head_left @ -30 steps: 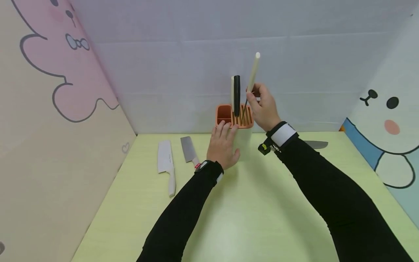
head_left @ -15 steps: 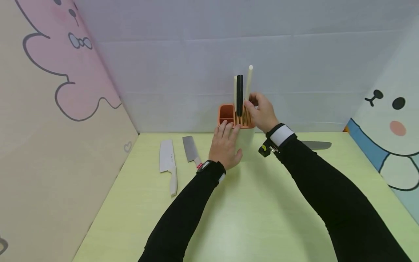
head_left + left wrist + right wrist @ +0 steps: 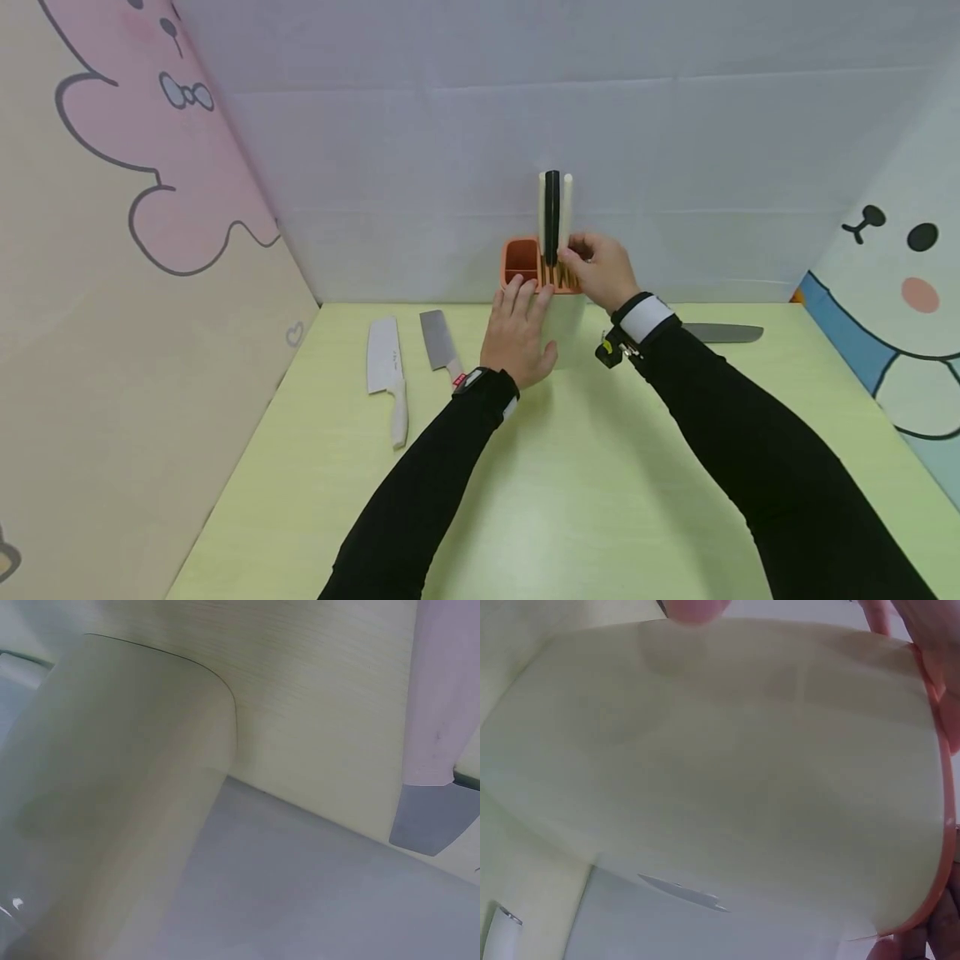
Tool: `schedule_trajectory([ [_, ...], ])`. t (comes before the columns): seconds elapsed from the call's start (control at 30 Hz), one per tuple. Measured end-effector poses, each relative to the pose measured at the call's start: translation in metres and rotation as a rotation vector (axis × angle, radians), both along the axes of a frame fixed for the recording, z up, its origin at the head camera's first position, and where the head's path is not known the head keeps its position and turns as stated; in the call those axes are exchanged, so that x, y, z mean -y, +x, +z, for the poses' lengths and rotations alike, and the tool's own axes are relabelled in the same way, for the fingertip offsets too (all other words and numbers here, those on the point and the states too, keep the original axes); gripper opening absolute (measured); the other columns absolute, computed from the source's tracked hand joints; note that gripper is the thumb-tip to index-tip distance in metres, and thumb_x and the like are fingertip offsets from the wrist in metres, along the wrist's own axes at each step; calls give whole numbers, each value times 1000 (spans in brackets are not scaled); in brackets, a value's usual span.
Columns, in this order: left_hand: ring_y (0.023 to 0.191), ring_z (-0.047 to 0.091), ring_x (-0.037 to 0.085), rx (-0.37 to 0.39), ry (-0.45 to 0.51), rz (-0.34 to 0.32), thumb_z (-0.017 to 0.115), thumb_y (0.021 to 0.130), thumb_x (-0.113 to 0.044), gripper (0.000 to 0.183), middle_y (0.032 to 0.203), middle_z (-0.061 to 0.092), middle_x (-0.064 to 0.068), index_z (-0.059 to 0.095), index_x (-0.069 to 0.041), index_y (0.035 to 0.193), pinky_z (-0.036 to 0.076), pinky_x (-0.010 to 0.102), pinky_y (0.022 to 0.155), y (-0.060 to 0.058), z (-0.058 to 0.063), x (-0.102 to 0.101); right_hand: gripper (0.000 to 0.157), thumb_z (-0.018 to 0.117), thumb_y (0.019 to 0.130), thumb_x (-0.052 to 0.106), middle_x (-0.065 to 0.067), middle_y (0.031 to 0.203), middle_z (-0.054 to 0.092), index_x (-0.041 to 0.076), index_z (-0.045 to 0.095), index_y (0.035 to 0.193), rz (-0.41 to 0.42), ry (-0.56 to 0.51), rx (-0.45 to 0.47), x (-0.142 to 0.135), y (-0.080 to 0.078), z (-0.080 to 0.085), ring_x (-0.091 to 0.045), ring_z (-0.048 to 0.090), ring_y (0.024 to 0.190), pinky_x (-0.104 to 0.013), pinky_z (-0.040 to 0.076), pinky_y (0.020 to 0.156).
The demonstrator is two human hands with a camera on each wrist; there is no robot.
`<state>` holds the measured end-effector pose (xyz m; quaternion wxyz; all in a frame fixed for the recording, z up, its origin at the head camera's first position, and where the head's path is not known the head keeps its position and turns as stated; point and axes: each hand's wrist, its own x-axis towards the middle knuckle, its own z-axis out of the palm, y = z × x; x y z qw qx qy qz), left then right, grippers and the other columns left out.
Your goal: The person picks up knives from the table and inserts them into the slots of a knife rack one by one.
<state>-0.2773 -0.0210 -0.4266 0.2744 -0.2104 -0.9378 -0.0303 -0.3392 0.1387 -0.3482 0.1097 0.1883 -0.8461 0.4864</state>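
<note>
A pale knife holder (image 3: 566, 325) with an orange slotted top stands against the back wall. My right hand (image 3: 606, 271) pinches the lower handle of a white-handled knife (image 3: 567, 200), upright at the right-hand slots, its blade down inside and hidden. My left hand (image 3: 517, 333) rests on the holder's front, fingers straight and fingertips at the orange rim. Beside the held knife stand a black-handled knife (image 3: 552, 212) and another white-handled knife (image 3: 542, 204). The holder's smooth wall (image 3: 127, 787) fills much of the left wrist view, and the holder (image 3: 742, 765) dominates the right wrist view.
On the table's left lie a large cleaver (image 3: 384, 358) with a white handle and a smaller cleaver (image 3: 438, 340), partly behind the left wrist. To the right, a grey knife blade (image 3: 723, 333) shows from behind the right forearm. Printed walls border both sides.
My right hand has lowered the white-handled knife into the holder; its handle went from tilted and high to upright, level with the others. The left hand has stayed on the holder.
</note>
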Motion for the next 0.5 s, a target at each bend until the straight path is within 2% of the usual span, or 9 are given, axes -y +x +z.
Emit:
schedule_trajectory([
  [0.13, 139, 10, 30, 2, 4, 0, 62, 80, -40, 80, 144, 29, 12, 24, -13, 145, 12, 48, 114, 0, -1, 0, 24, 55, 96, 22, -12, 98, 64, 2, 63, 108, 7, 29, -4, 0, 3, -4, -22, 55, 87, -41, 49, 75],
  [0.33, 138, 12, 30, -33, 19, -15, 64, 78, -40, 81, 142, 31, 13, 26, -12, 144, 16, 49, 113, 0, -3, 0, 21, 54, 97, 19, -13, 91, 61, 2, 63, 104, 6, 68, -36, 1, 4, -13, -23, 50, 77, -34, 41, 60],
  [0.4, 138, 12, 31, -37, 19, -16, 65, 78, -40, 81, 142, 31, 13, 26, -12, 143, 18, 49, 112, 0, -3, 0, 21, 55, 96, 19, -15, 98, 62, 0, 64, 99, 2, 86, -69, 1, 3, -15, -24, 52, 84, -36, 40, 61],
  [0.5, 138, 12, 31, -35, 18, -12, 66, 77, -40, 81, 142, 31, 13, 26, -12, 143, 18, 49, 112, 0, -3, 0, 22, 57, 95, 19, -20, 115, 59, -2, 66, 94, -11, 110, -119, 1, 2, -19, -28, 52, 103, -41, 43, 70],
])
